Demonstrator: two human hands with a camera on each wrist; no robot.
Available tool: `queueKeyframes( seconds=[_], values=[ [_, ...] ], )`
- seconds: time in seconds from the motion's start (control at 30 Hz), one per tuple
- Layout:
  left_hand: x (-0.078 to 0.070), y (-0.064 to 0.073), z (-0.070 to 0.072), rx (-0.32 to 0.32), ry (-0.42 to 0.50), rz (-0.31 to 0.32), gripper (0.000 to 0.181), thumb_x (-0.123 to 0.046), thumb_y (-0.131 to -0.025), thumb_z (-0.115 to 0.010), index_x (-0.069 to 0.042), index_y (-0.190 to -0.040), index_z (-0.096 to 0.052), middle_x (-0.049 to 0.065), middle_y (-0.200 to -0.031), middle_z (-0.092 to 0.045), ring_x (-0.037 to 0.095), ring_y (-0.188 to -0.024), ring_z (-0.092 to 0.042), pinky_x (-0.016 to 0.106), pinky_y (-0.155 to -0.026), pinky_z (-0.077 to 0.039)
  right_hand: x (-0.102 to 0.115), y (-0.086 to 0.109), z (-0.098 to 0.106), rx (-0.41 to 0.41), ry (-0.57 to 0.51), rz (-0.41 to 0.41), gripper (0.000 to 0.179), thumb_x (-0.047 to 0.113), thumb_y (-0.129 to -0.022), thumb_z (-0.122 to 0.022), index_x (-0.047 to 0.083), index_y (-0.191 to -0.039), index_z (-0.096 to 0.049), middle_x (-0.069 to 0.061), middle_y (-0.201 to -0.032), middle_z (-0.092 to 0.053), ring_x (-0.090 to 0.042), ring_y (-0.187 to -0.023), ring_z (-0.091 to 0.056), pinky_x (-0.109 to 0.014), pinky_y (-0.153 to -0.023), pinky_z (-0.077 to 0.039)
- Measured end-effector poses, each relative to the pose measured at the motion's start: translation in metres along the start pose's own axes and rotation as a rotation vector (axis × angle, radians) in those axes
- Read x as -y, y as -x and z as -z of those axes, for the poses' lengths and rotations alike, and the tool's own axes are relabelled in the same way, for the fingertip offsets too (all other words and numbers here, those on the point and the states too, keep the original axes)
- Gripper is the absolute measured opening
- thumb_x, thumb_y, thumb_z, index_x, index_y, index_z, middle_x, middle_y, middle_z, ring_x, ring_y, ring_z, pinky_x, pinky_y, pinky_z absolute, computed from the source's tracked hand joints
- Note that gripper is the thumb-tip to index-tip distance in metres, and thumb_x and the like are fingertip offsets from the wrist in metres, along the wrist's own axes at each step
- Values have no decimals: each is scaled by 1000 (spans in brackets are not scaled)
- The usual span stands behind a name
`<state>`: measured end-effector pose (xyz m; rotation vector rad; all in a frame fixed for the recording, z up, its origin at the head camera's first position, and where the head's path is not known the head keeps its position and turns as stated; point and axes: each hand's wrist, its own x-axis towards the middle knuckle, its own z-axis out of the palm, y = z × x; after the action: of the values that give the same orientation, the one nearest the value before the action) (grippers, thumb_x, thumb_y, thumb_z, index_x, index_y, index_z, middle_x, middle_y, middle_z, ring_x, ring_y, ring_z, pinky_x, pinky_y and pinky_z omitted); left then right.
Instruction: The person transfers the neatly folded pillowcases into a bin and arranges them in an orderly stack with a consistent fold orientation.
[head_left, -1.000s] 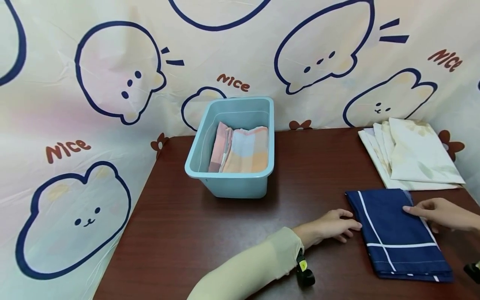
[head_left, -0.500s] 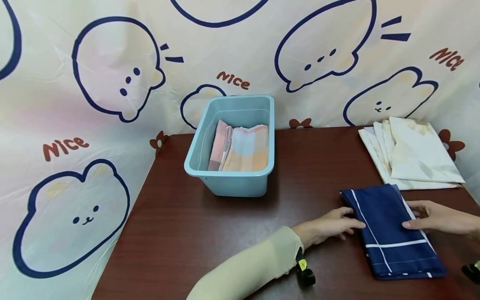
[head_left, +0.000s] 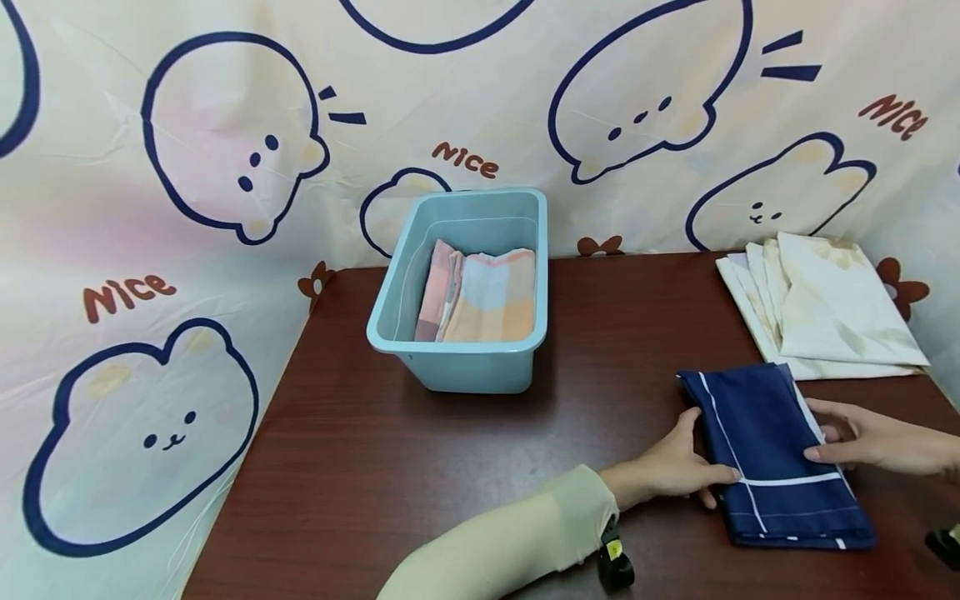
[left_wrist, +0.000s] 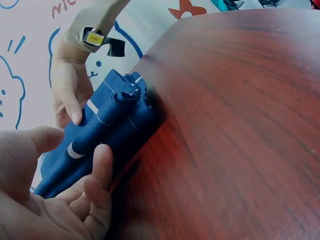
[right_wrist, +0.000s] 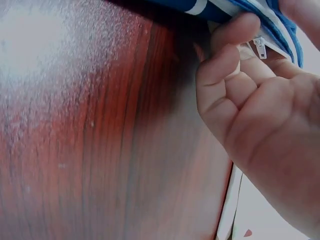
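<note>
A folded navy cloth (head_left: 772, 454) with white lines lies at the right of the table, in front of a cream stack. My left hand (head_left: 675, 467) holds its left side, thumb over the top and index finger along the edge. In the left wrist view the fingers of my left hand (left_wrist: 80, 190) curl at the rolled folds of the cloth (left_wrist: 110, 112). My right hand (head_left: 873, 437) grips the right side, thumb above and fingers underneath. In the right wrist view a white zipper pull (right_wrist: 260, 47) shows on the cloth beside my right hand's curled fingers (right_wrist: 225, 75).
A light blue bin (head_left: 480, 364) stands at the back middle, with folded pink and checked cloths (head_left: 495, 296) inside. Folded cream cloths (head_left: 840, 308) lie at the back right. The brown table (head_left: 420, 492) meets a printed curtain (head_left: 465, 92) behind.
The navy cloth has shifted left and grown narrower between the hands. My right hand has moved left with its edge. My left hand's fingers have spread and closed onto the left side.
</note>
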<state>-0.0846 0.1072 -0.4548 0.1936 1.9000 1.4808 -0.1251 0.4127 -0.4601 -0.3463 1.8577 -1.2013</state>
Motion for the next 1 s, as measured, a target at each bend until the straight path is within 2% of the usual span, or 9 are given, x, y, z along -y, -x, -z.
queueKeyframes(
  seconds=[0.07,0.1,0.27,0.33,0.53,0.67,0.77,0.87,1.0],
  values=[
    [2,0,1,-8,-2,-4,86,-19,-86,-71,-33,-151,-16,10,-65,-70,11,-43,-56,21,-47,-38,1,-1,-1,-23,33,-33,85,12,-101,-47,-9,-147,21,-15,-125,-65,-17,-98,-71,-31,-77,-57],
    [3,1,2,-10,-10,-6,86,-18,-87,-71,-34,-151,-16,10,-64,-70,11,-44,-56,20,-50,-40,1,-1,-2,-31,46,-42,85,12,-101,-47,-17,-141,21,-19,-125,-64,-18,-97,-71,-30,-76,-57],
    [5,3,5,-17,-67,-39,87,-14,-87,-70,-39,-151,-15,6,-65,-69,14,-47,-59,13,-71,-44,4,-3,-3,-51,74,-43,84,14,-101,-47,-19,-142,19,-9,-120,-68,-17,-93,-71,-29,-72,-54],
    [5,4,7,-27,-74,-54,87,-12,-87,-70,-39,-150,-15,6,-65,-69,14,-47,-59,13,-72,-44,6,-4,-4,-51,76,-38,84,14,-101,-47,-18,-142,19,-6,-116,-69,-16,-89,-70,-29,-70,-54],
    [3,8,14,-37,-26,-82,87,-9,-86,-70,-38,-150,-18,5,-68,-69,14,-46,-58,16,-66,-47,17,-2,-9,-98,92,-65,82,17,-102,-46,-14,-145,16,-4,-112,-69,-14,-87,-69,-28,-67,-51],
    [3,10,20,-25,14,-99,87,-8,-86,-69,-37,-150,-19,5,-67,-67,15,-45,-57,18,-60,-48,23,-1,-17,-175,146,-105,83,24,-102,-48,-10,-149,12,2,-81,-61,-16,-68,-58,-33,-59,-42],
    [4,10,24,-22,17,-110,86,-9,-86,-69,-37,-150,-19,2,-64,-64,14,-44,-55,17,-60,-47,27,0,-21,-230,177,-134,86,28,-101,-48,-9,-149,12,2,-71,-48,-19,-61,-50,-33,-57,-39],
    [5,11,28,-28,25,-110,85,-10,-86,-68,-38,-150,-19,-2,-62,-62,11,-43,-52,18,-56,-44,32,-1,-25,-271,185,-145,86,32,-101,-48,-7,-150,11,1,-71,-46,-19,-61,-49,-33,-58,-39],
    [8,11,33,-45,49,-103,82,-11,-87,-67,-39,-149,-22,-5,-60,-60,9,-42,-49,20,-47,-38,37,-4,-32,-307,179,-106,79,32,-101,-49,-5,-152,-1,1,-72,-49,-22,-62,-51,-33,-59,-41]
  ],
)
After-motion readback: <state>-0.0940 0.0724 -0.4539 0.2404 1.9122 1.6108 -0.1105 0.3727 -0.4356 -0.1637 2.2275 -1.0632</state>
